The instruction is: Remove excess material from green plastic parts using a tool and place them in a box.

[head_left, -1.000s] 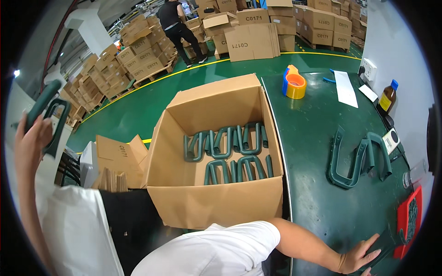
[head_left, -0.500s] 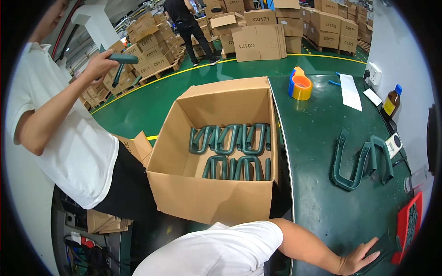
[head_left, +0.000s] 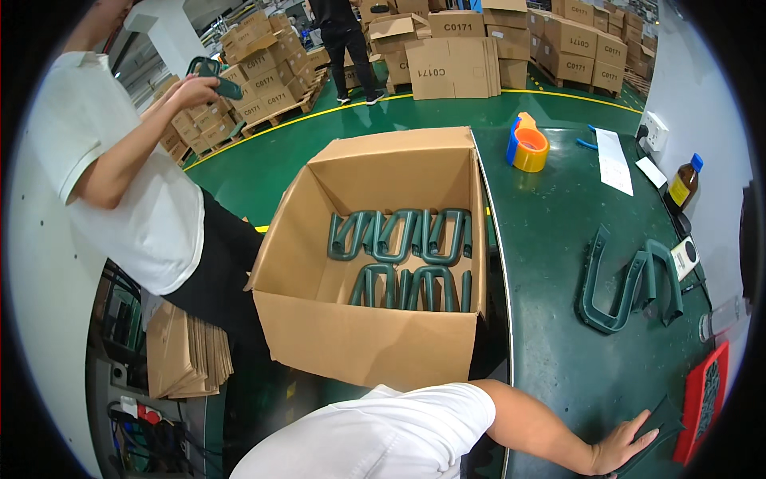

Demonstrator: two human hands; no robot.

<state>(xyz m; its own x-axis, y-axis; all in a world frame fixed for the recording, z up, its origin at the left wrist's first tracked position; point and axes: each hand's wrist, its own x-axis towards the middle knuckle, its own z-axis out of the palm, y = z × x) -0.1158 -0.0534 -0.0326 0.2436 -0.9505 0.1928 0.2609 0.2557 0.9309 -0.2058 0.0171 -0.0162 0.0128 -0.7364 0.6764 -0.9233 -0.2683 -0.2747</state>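
Note:
My right hand (head_left: 626,447) lies on the green worktop at the lower right, its fingers stretched out and apart. Under and beside the fingertips is a dark green piece (head_left: 664,417), partly hidden by the hand. My left hand is out of view. Farther up the worktop lie dark green U-shaped handles (head_left: 602,315), touching or overlapping one another. Left of the worktop stands an open cardboard box (head_left: 367,347). Inside it, several green U-shaped handles (head_left: 435,275) are arranged in two rows.
At the left, a co-worker in a white shirt (head_left: 140,207) holds a green piece (head_left: 215,78). On the worktop are a tape dispenser (head_left: 529,150), a paper sheet (head_left: 613,162), a brown bottle (head_left: 682,185) and a red tray (head_left: 692,431) of small dark parts. Flat cardboard (head_left: 187,351) leans lower left.
The co-worker has brought both hands together around the green piece and lowered it slightly. More of the flat cardboard shows. My right hand stays in nearly the same place.

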